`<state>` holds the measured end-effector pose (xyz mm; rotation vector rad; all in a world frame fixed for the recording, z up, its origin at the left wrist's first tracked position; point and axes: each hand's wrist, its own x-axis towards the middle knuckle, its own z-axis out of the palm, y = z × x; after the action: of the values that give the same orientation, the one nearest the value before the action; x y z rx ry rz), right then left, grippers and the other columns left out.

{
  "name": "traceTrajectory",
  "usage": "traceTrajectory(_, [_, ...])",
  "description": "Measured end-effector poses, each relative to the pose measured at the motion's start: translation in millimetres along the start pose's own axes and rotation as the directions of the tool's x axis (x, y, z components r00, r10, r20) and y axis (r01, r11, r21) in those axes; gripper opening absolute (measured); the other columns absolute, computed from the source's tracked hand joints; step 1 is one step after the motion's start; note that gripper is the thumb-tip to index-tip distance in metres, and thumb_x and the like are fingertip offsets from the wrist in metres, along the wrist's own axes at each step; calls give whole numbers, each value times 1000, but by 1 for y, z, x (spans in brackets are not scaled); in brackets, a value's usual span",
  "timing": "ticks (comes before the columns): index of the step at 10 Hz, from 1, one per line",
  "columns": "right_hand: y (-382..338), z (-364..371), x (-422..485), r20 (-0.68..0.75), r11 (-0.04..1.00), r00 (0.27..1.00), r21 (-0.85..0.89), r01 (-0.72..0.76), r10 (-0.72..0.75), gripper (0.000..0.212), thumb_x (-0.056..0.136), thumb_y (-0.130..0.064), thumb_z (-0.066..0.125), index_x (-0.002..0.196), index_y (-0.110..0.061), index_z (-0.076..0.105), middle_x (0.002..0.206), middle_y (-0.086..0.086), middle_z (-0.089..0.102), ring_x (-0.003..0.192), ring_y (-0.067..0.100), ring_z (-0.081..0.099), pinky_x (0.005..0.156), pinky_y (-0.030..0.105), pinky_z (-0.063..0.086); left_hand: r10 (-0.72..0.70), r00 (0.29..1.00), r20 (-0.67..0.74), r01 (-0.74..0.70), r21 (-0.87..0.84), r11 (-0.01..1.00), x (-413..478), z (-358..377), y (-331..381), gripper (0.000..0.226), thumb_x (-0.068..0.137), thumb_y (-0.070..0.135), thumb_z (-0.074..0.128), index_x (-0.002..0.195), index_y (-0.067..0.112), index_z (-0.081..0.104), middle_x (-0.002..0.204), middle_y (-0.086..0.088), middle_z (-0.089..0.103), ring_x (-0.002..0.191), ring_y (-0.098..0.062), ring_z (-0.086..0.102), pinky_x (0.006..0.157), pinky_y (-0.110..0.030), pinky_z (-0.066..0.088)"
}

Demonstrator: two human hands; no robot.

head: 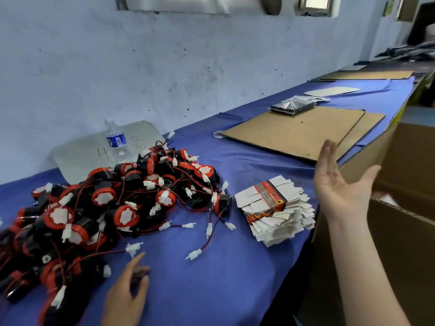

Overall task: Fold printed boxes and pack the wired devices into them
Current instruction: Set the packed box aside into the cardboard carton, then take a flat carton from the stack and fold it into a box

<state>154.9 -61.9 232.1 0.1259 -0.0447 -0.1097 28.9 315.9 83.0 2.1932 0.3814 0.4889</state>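
A big heap of round red-and-black wired devices (98,208) with white connectors covers the left of the blue table. A stack of flat printed boxes (275,210), white with red and black print, lies to its right. My left hand (127,292) hovers low over the cloth by the heap's front edge, fingers relaxed and empty, slightly blurred. Raised above the table's right edge, my right hand (339,184) shows an open palm with spread fingers, holding nothing, beside the large cardboard carton (400,231).
A water bottle (116,142) stands at the wall in front of a grey panel (77,156). Brown cardboard sheets (294,132) lie further along the table with a dark plastic packet (292,105) on them. The carton stands open at the right.
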Motion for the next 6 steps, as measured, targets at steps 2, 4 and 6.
traceTrajectory(2, [23,-21,50,165,-559,921,-752,350,354,23,89,-20,66,107,-34,65,133,-5,58,134,10,42,110,29,32,-49,999,-10,49,-23,999,5,2,-5,62,81,-11,64,97,49,66,86,32,65,84,12,59,78,1,37])
traceTrajectory(4, [26,-6,124,-646,-895,711,93,437,280,107,71,-52,79,151,-44,8,162,-5,-4,149,25,-1,119,45,14,27,996,-88,-29,-12,1000,3,0,-6,48,81,-9,66,92,38,65,77,19,71,80,23,56,75,7,35])
traceTrajectory(6, [25,-11,141,-690,-920,685,73,386,233,95,75,-36,81,150,-36,23,157,3,25,139,28,34,106,35,41,34,999,-20,-34,-18,999,-1,-5,-7,43,83,-8,65,94,33,68,79,10,71,81,10,63,72,5,36])
